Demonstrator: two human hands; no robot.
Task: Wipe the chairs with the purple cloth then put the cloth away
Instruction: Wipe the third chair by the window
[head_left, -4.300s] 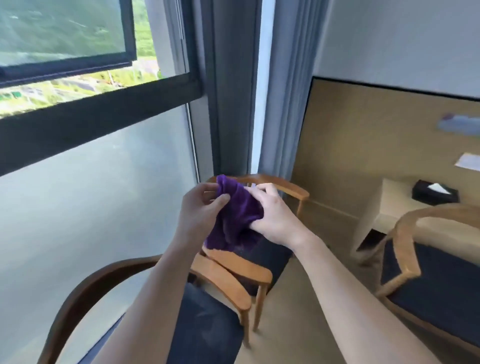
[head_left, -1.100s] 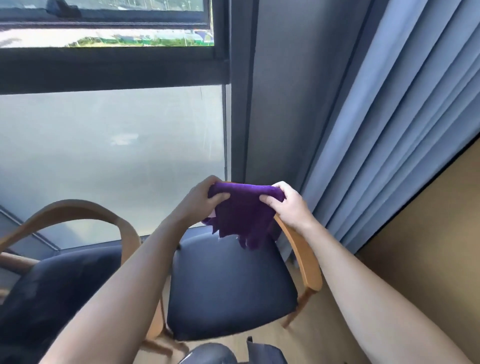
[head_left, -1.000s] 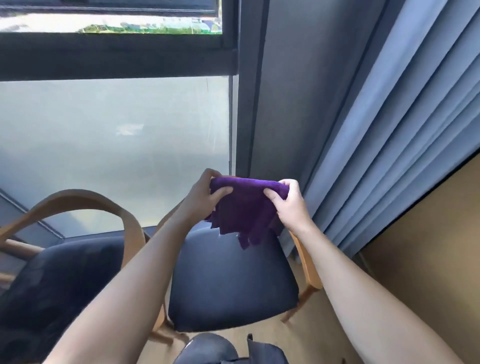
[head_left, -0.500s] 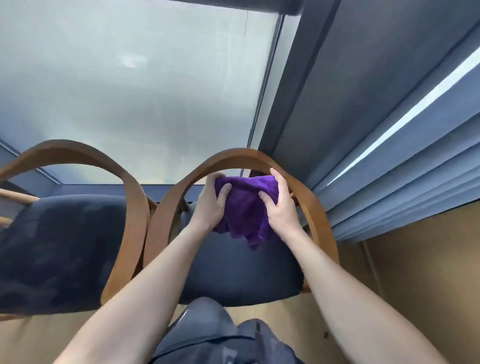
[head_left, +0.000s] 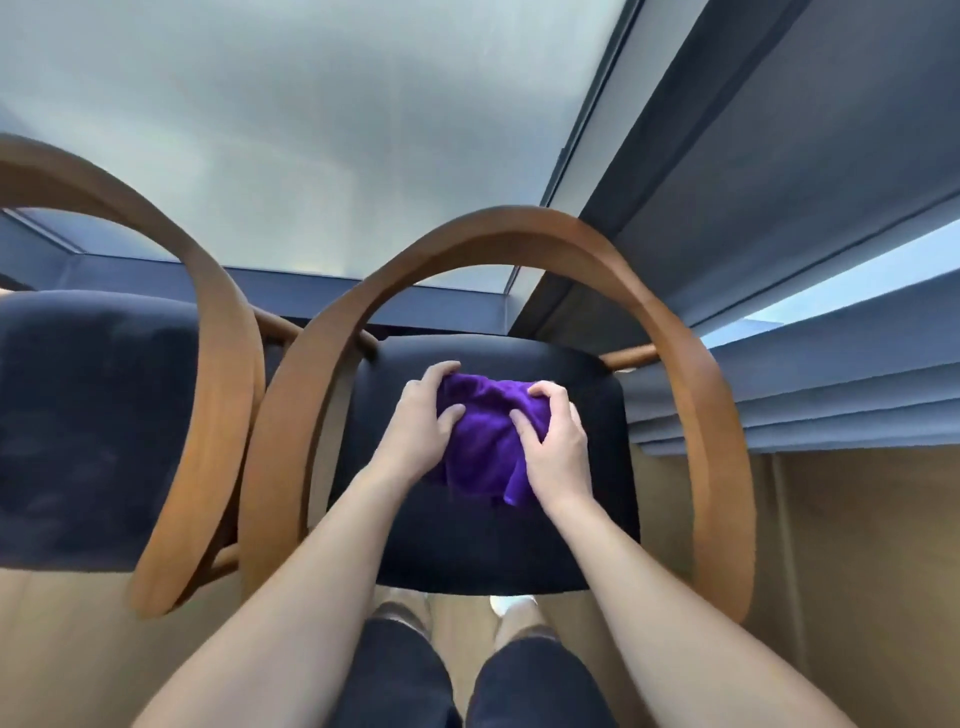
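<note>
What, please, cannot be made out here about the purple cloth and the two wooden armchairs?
Head view: sides of the crumpled purple cloth, covered by the left hand and right hand.
Head view: the left curved-wood chair with dark seat, cut off by the left edge.
Head view: legs of the right curved-wood chair, hidden under its dark padded seat.

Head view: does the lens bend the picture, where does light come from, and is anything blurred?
Head view, distortion: strong; the window frame leans and the left chair stretches at the edge. Head view, light: soft daylight through the frosted window, a bright gap in the curtain, no hard shadows on the seat. Head view, blur: slight; the cloth is fairly sharp.
</note>
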